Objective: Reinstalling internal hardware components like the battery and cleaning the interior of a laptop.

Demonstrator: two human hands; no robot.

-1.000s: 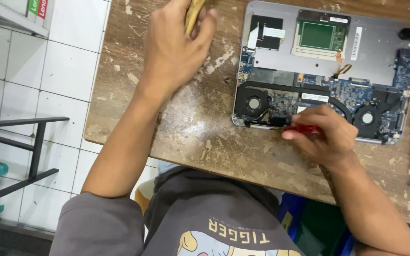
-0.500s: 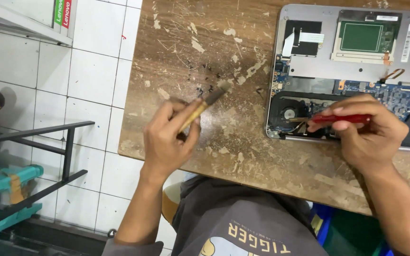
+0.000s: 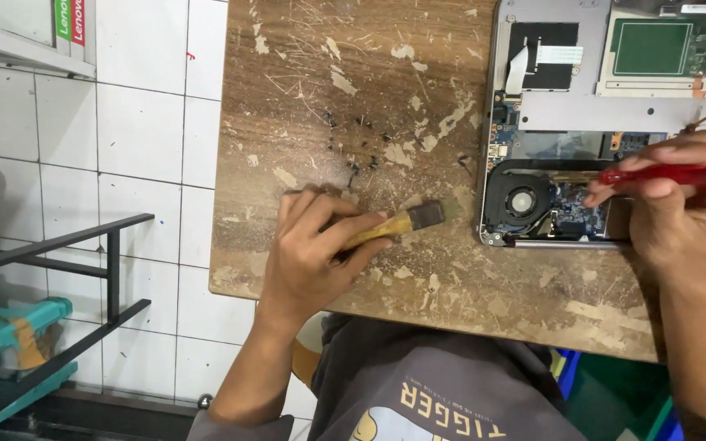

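Counter point(image 3: 304, 106): scratched brown wood, fills the middle of the frame, white tiled floor at left. Opened laptop point(image 3: 614, 122) at upper right, bottom cover off, fan point(image 3: 520, 200) at its lower left corner. Left hand point(image 3: 312, 253) at centre, fingers clenched round a small brush point(image 3: 398, 224); long axis runs left to right, bristles pointing at the fan, just short of the laptop edge. Right hand point(image 3: 680, 212) at right edge, fingers grasping a red-handled screwdriver point(image 3: 655, 174), shaft lying flat, tip toward the fan from the right. Right hand is over the board; left is nearer the loose dark screws point(image 3: 361, 147) above it.
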